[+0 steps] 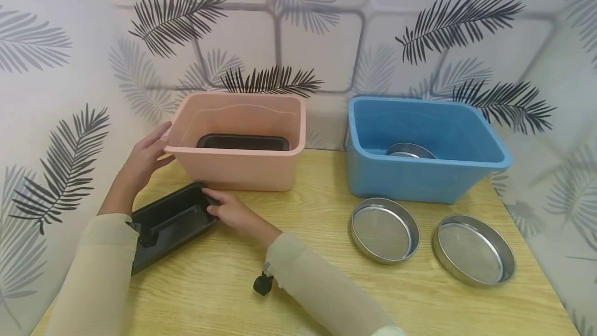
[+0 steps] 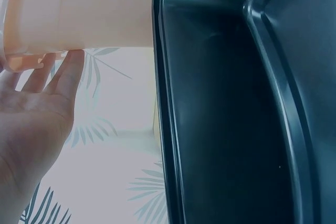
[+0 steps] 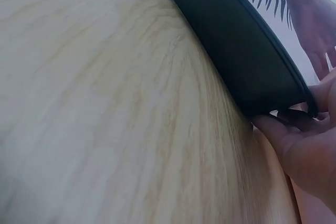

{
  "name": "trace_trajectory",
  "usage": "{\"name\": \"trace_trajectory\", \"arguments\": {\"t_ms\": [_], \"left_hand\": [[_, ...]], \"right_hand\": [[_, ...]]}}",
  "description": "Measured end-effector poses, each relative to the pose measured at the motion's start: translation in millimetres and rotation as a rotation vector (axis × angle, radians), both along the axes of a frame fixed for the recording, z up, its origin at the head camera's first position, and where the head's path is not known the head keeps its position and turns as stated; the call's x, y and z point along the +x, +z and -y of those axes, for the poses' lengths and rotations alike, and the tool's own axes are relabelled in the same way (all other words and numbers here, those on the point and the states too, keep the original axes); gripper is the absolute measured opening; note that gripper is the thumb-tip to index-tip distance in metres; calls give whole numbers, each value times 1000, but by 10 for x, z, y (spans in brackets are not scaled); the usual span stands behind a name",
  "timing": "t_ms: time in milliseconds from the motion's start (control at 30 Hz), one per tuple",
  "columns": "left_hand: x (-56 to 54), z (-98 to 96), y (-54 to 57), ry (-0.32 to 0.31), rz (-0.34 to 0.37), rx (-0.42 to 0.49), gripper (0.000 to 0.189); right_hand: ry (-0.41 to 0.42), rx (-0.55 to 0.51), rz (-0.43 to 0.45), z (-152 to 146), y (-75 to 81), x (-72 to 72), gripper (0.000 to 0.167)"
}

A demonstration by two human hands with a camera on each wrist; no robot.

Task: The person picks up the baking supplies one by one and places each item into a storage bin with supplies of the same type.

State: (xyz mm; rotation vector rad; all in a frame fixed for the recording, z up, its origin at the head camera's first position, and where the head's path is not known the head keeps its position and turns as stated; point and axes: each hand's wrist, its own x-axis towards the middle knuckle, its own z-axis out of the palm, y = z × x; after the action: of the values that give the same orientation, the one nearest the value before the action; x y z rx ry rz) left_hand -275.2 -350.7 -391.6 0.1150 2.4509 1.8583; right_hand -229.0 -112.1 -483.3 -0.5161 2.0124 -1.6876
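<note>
A long black loaf pan (image 1: 179, 222) lies on the table in front of the pink bin (image 1: 233, 167), partly hidden by the left sleeve. My right hand (image 1: 233, 214) grips its far end, with fingers on the rim; the right wrist view shows the pan (image 3: 241, 45) close over the wood and fingertips at its end. My left hand (image 1: 148, 157) rests against the bin's left side, fingers extended under the rim. In the left wrist view that hand (image 2: 39, 108) touches the bin while the pan fills the right half. Another black loaf pan (image 1: 244, 142) sits inside the pink bin.
A blue bin (image 1: 410, 178) stands to the right with a round metal pan (image 1: 410, 150) inside. Two shallow round metal pans, a left one (image 1: 384, 229) and a right one (image 1: 473, 250), lie before it. A patterned wall (image 1: 322, 56) rises behind the bins.
</note>
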Motion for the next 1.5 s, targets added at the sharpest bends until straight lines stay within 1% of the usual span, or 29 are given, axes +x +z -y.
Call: {"name": "trace_trajectory", "arguments": {"t_ms": [200,367,533,667,733,867,933,1067,1233,1400,1467,1500], "left_hand": [[-1,-7,-4,-7,-10,-11,64],[13,-8,6,-1,-6,-18,65],[15,-11,10,-3,7,11,66],[1,-14,-2,-4,0,13,66],[-2,-14,-4,-9,-5,19,66],[-7,-9,-6,-25,-4,60,66],[-4,-13,-2,-26,-2,55,66],[10,-15,7,-4,1,30,66],[12,-2,8,-6,-13,21,66],[17,16,-3,-32,-9,66,66],[20,25,-3,-34,-8,82,66],[20,29,-4,-30,-11,75,65]], "right_hand": [[-16,7,44,-93,15,58,54],[-38,14,28,-202,8,85,53],[-55,2,37,-355,21,112,54],[-68,6,70,-497,56,147,54],[-69,-8,91,-562,71,164,54],[-78,-41,129,-689,89,182,54],[-86,-54,149,-754,92,185,54],[-105,-73,176,-883,97,190,54],[-105,-60,147,-1047,114,221,54],[-103,-42,131,-1200,133,258,55],[-106,-39,125,-1256,155,265,55],[-109,-33,119,-1283,168,266,55]]}}
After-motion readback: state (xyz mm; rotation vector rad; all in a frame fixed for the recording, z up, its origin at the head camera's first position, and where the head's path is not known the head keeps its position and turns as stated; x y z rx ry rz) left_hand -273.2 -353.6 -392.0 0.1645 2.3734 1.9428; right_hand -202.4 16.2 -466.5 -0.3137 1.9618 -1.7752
